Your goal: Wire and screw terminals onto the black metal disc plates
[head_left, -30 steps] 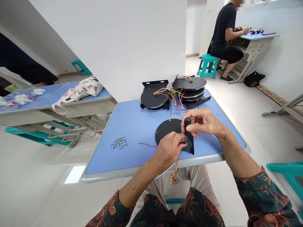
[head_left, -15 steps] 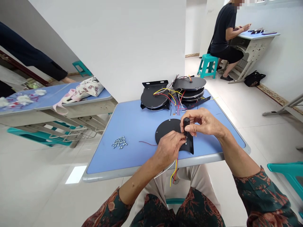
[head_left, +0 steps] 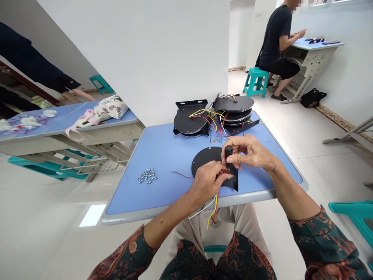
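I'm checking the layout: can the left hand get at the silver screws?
Probably yes: only a thin wire lies between the left hand and the silver screws, though that hand is at the black plate.

Plate (head_left: 201, 158) on table (head_left: 163, 194), near front edge; screwdriver (head_left: 229, 153) over its right part, screws (head_left: 147, 176) well left. Behind: left stack (head_left: 189, 122), right stack (head_left: 236, 103) — loose wires (head_left: 204, 110) between. Hanging wires (head_left: 208, 224) past front edge. Far left: second table (head_left: 96, 130), tote (head_left: 113, 105) on it. Right rear: person (head_left: 275, 37) on stool (head_left: 256, 74) at desk (head_left: 317, 58), bag (head_left: 312, 98) on floor.
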Action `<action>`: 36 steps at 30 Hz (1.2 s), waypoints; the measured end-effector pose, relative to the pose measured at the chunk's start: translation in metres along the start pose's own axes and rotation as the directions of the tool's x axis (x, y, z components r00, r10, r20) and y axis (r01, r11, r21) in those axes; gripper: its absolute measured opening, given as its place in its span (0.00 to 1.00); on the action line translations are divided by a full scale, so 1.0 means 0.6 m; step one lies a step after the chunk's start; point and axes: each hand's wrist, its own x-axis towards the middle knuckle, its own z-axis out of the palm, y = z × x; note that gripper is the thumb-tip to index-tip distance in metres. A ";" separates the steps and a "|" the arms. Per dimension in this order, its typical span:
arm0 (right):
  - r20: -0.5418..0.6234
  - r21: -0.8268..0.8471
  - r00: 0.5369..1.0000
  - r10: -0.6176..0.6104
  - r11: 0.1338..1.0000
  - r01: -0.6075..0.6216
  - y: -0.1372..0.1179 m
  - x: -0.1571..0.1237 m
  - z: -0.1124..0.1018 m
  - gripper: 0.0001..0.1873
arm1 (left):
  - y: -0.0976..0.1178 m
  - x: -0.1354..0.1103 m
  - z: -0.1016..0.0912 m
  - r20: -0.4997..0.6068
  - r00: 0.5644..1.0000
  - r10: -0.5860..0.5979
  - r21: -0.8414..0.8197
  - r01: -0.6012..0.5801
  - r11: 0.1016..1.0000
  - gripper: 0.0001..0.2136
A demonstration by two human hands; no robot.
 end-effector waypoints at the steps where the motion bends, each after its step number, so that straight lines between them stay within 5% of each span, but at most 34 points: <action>1: -0.002 -0.003 1.000 0.000 1.000 0.000 0.000 0.000 0.000 0.12 | 0.001 0.000 0.001 -0.007 1.000 -0.004 0.000 0.004 1.000 0.07; 10: -0.077 0.125 0.996 -0.037 0.991 0.047 0.011 -0.004 -0.006 0.16 | 0.003 -0.002 0.005 -0.012 1.000 -0.004 -0.004 0.004 1.000 0.10; 17: -0.113 0.063 0.992 -0.059 0.996 0.066 0.014 -0.005 -0.006 0.16 | 0.002 -0.002 0.006 0.000 1.000 -0.001 -0.012 0.001 1.000 0.10; 29: -0.098 -0.019 0.992 -0.081 0.997 0.079 0.007 -0.004 -0.008 0.14 | 0.002 -0.005 0.011 -0.004 0.999 -0.045 0.035 0.045 0.998 0.08; 36: -0.022 0.074 0.999 -0.044 0.996 0.046 0.007 -0.006 -0.008 0.16 | -0.001 -0.005 0.012 -0.002 1.000 0.009 0.057 -0.009 0.998 0.10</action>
